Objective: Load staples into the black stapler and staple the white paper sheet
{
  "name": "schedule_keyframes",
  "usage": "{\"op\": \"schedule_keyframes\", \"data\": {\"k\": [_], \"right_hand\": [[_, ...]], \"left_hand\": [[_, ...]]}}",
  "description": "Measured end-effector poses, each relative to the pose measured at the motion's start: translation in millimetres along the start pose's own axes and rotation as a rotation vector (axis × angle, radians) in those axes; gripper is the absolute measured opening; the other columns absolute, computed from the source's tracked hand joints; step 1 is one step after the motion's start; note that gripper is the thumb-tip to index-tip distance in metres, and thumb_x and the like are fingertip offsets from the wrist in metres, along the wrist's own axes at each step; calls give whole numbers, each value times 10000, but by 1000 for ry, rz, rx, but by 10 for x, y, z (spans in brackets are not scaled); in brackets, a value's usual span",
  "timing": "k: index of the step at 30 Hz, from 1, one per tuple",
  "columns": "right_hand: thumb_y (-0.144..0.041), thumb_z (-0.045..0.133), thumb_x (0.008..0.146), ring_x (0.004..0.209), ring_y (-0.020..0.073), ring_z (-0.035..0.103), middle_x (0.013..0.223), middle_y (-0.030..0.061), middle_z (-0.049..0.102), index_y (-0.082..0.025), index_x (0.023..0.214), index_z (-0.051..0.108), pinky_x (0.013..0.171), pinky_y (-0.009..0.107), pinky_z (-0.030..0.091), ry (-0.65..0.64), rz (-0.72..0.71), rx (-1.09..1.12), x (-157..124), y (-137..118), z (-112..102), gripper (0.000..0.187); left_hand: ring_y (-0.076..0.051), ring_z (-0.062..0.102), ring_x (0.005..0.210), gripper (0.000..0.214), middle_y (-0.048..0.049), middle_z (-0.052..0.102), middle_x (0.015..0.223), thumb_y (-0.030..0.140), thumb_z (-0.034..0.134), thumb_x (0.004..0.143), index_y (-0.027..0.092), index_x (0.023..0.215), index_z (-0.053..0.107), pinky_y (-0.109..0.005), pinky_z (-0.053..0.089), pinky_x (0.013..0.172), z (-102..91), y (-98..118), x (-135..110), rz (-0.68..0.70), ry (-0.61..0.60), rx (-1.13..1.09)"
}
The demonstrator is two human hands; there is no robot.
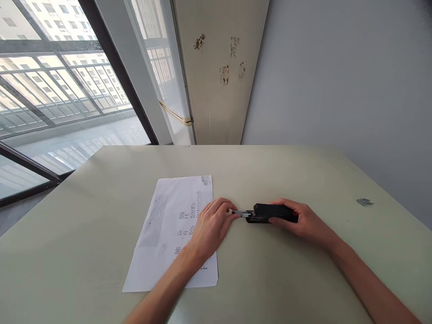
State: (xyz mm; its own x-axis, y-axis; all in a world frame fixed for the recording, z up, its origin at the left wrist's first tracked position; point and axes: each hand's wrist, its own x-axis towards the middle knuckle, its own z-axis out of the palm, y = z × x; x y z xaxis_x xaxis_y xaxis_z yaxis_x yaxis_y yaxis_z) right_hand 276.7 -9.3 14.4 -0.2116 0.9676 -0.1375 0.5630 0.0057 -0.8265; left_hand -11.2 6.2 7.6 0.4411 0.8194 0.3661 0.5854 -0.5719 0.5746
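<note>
- Stapler, black, long-bodied (270,213): between the hands, lengthwise from one to the other; whether it is lifted or resting cannot be told.
- Slim silver metal piece (242,213): projecting from the stapler's end toward the left hand.
- Right hand (303,221): curled around the stapler's rear, thumb on the near side; apparently anchoring the body.
- Left hand (212,222): thumb and fingers pinching the tip of the metal piece; seemingly held in line with the body so the two parts stay aligned.
- White printed paper (162,234): beneath the left hand and forearm, its right edge short of the stapler.
- Small grey, metallic-looking pieces (364,202): well beyond the right hand, outward.
- Pale green tabletop (256,279): room between the forearms and ahead of both hands; far edge well past the fingers.
</note>
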Motion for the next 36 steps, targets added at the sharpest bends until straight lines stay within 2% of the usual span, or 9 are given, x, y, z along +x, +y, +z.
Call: {"op": "schedule_keyframes", "data": {"k": [12,22,26,32,36], "right_hand": [[-650,698,882,883,260,675,1016,37,776,-287,1160,746,735,331,519,7,4,-10,-2,-21,5,460],[-674,711,856,831,248,671,948,27,770,-289,1130,758,693,313,519,25,5,-16,-4,-37,0,475],[-672,697,867,849,256,676,983,35,776,-291,1147,751,723,336,536,19,10,-21,-15,-20,0,476],[-638,737,855,1033,303,699,1211,52,764,-309,1220,718,828,389,568,24,72,28,-15,5,3,491],[-629,744,848,1018,309,701,1166,55,772,-301,1183,733,821,401,568,35,78,40,-10,-8,1,469]], "left_hand": [[-182,683,915,117,-41,703,1093,290,530,1069,237,1059,633,-331,555,807,7,-2,1,4,-11,23],[-206,699,972,141,-44,709,1133,330,584,1047,257,1142,657,-370,576,863,7,-9,-3,-13,-34,21],[-210,692,983,162,-43,710,1137,373,634,1020,258,1122,685,-376,573,872,-27,-60,-2,-23,-34,34],[-209,678,928,176,-27,758,1041,371,630,1021,263,996,767,-373,570,836,-114,-137,16,-22,-41,22],[-204,688,908,170,-19,771,1024,343,638,1020,260,995,785,-369,571,832,-120,-143,19,-2,-46,-5]]}}
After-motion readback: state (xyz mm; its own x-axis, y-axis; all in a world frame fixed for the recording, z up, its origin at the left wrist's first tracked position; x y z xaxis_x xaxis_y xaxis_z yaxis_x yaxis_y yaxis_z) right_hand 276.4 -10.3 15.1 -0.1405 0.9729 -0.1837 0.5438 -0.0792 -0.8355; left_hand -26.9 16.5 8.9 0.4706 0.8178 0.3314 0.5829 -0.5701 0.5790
